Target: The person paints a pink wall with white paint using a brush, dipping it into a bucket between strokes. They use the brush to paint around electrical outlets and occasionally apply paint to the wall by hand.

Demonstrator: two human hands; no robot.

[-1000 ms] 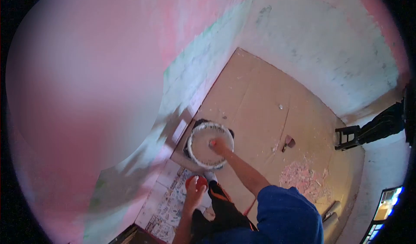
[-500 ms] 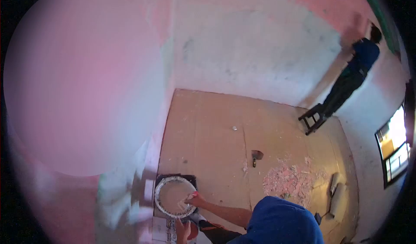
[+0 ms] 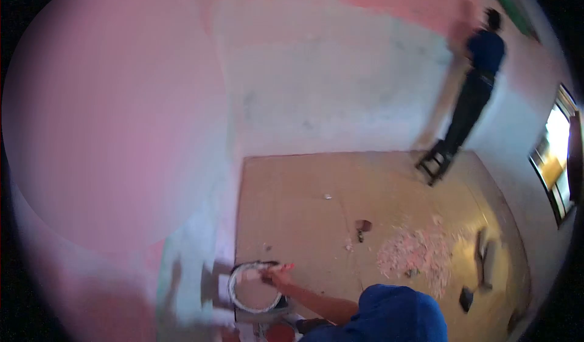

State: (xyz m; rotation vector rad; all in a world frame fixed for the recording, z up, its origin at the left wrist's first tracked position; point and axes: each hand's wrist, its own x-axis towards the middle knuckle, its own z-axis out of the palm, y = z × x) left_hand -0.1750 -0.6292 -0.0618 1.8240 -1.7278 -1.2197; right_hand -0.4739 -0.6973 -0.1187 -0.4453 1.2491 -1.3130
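Note:
My right hand [image 3: 277,277] reaches over the right rim of a round bucket [image 3: 233,287] with a white-smeared edge. Its fingers are closed around a red-handled tool [image 3: 288,266]; blur hides what kind it is. Pale pinkish-brown material [image 3: 254,290] shows inside the bucket. At the bottom edge, a blurred reddish-brown shape [image 3: 229,334] appears to be my left hand, its fingers unreadable. Close by is a round red container [image 3: 280,332], below the bucket.
A co-worker [image 3: 477,86] stands on a small dark stool [image 3: 433,162], facing the partly pink wall [image 3: 389,1]. On the brown floor [image 3: 292,202] lie a wide scraper [image 3: 363,227], a heap of pinkish flakes [image 3: 413,254] and a dark object [image 3: 466,299]. A window [image 3: 555,153] is at right.
The view has shifted, so the bucket sits lower and further right. My left hand has dropped toward the bottom edge. My right hand remains at the bucket's right rim with the tool.

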